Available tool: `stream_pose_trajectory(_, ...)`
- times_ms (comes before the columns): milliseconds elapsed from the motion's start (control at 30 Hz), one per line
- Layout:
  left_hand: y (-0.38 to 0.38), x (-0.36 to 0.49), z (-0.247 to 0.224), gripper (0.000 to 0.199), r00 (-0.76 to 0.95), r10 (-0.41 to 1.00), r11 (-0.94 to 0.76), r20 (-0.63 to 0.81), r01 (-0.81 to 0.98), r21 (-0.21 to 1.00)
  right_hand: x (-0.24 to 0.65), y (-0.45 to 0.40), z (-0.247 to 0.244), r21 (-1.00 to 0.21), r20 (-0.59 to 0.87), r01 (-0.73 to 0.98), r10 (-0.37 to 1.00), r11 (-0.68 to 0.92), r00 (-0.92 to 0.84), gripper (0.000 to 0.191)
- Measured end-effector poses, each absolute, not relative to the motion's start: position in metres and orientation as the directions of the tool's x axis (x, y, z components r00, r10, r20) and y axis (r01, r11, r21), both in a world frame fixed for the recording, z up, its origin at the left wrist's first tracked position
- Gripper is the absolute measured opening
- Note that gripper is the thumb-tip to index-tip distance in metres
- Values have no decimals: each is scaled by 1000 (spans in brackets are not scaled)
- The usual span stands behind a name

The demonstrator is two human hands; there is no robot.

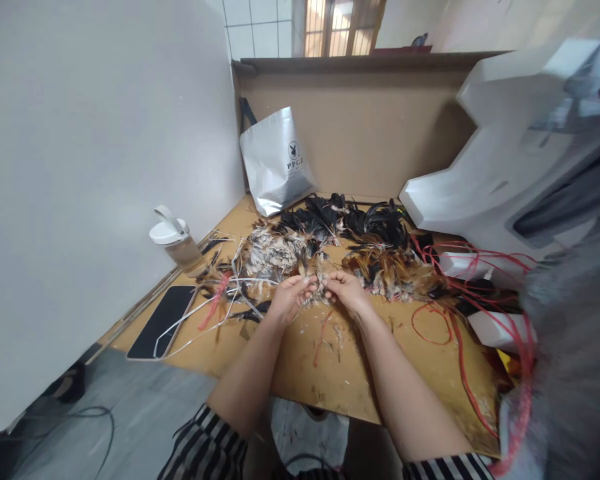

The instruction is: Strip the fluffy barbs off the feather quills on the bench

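Note:
My left hand (295, 298) and my right hand (347, 291) meet near the middle of the wooden table (300, 367). Thumb and fingers of each are pinched together on small pale and brown feathers (311, 267), whose exact number is unclear. Beyond my left hand lies a heap of grey-white feathers (275, 252). Brown feathers (395, 270) are piled to the right of my right hand. Bundles of glossy black feathers (377, 223) rest behind both. Loose scraps of feather (337, 337) are scattered on the tabletop in front of my wrists.
At left are a phone (155, 327), white ties (195, 310) and a lidded cup (183, 247). A silver bag (275, 163) leans against the brown back panel (370, 133). Red string (463, 360) tangles along the right side, below a large white object (445, 187).

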State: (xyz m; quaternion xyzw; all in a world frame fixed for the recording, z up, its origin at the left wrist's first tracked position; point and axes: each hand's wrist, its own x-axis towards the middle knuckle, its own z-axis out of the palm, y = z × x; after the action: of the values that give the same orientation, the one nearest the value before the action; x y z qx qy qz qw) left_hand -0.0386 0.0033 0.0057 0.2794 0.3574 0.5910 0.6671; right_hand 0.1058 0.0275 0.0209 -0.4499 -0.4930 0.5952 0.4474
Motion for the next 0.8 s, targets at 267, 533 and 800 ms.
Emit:
stream_pose_trajectory(267,4,-40,9,17,39,987,150,-158,-588,794,106,30,20,-986,-69,-144,992,-84,-107,28)
stream_pose_trajectory(533,1,-36,11,17,48,985,163,-166,-574,803,110,28,13,-944,-16,-318,978,-84,-210,29)
stream_pose_trajectory(800,-2,-36,16,25,30,989,139,-141,-461,876,105,29,10,-923,-17,-367,968,-111,-252,31)
